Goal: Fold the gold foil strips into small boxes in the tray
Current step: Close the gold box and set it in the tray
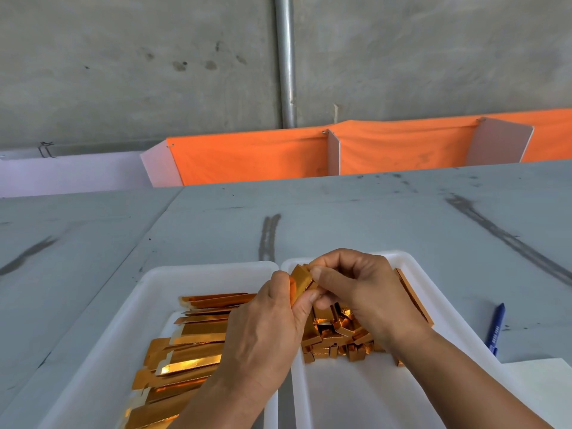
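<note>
Both hands meet over the trays; left hand [263, 329] and right hand [359, 289] pinch one gold foil strip [301, 278] between fingertips. Flat strips [188, 342] lie under the left wrist; folded boxes [337, 335] under the right palm.

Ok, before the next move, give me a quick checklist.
1. Grip: ok. Left hand and right hand both pinch the held strip.
2. Fold finished: cannot tell, fingers cover it.
3. Room in right tray: ok, near part bare; boxes piled at the far end.
4. Supply: ok, flat strips lie in left tray.
5. Pen: ok, on the table outside the trays.
</note>
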